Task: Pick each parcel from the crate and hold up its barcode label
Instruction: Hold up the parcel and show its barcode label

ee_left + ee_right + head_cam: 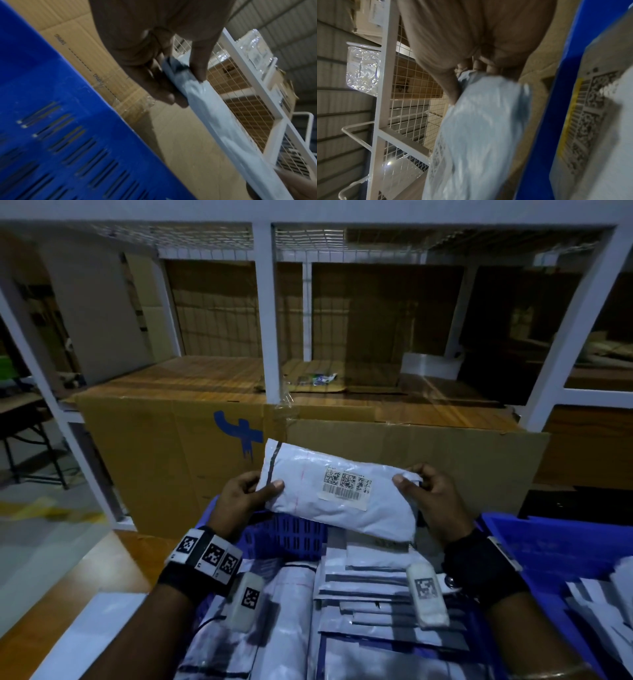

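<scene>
Parcels (370, 604) lie heaped in the blue crate (291, 534) at 6 o'clock. Above it, a white parcel (329, 508) is held up, its barcode label (346, 484) facing the camera. The left hand (245, 494) pinches its 9 o'clock end, the right hand (433, 496) its 3 o'clock end, before a cardboard box (164, 446).

Dim room, white wire-mesh rack (265, 313) w/ cardboard boxes (178, 446) — corrugated wall (337, 102), wood floor (130, 563)
</scene>
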Demonstrator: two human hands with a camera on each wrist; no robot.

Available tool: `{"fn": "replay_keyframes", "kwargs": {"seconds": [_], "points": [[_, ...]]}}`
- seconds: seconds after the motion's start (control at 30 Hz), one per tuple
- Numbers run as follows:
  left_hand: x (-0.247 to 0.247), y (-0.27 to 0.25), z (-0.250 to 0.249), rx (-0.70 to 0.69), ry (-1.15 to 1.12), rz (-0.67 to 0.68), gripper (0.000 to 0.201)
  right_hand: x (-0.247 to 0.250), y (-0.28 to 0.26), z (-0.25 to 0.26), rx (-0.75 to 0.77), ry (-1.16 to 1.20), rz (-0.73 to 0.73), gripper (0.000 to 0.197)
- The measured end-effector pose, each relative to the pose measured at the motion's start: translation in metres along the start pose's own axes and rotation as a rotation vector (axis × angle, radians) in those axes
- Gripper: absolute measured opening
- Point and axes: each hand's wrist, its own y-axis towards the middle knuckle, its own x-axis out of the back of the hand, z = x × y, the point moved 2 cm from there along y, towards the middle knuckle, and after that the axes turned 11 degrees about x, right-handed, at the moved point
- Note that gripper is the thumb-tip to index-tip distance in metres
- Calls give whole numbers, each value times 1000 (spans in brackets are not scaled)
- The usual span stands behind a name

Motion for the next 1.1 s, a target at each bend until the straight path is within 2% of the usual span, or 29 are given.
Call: {"fn": "replay_keyframes", "kwargs": {"seconds": [0.1, 0.23, 0.33, 0.47, 0.57, 0.67, 0.7, 0.8, 0.87, 1.03, 1.1], "points": [[5, 2, -5, -8, -93, -70, 6, -4, -3, 2, -37, -24, 142, 19], [7, -1, -9, -21, -177, -92, 14, -18, -11, 8, -24, -63, 319, 17], [0, -5, -11, -54, -153, -70, 27, -31, -16, 14, -28, -58, 396, 24], [-11, -9, -12, -105, -150, -12, 18, -43, -23, 13, -43, -73, 494, 29], [-14, -11, -12, -104, -172, 47, 29, -49, -25, 10, -27, -28, 462, 31], [-18, -12, -6, -28, -117, 129, 63, -61, -29, 11, -54, 101, 370, 35], [-21, -13, -4, -11, -77, 159, 64, -64, -31, 11, -67, 127, 346, 36], [-28, -16, -1, -34, 4, 211, 40, -72, -34, 10, -89, 145, 314, 27], [-30, -17, 0, -69, 17, 228, 33, -72, -35, 10, -101, 140, 308, 24], [-37, -22, 1, -95, 46, 274, 35, -68, -31, 10, -126, 130, 222, 26], [-40, -25, 2, -86, 85, 308, 43, -67, -29, 10, -109, 140, 176, 27]]}}
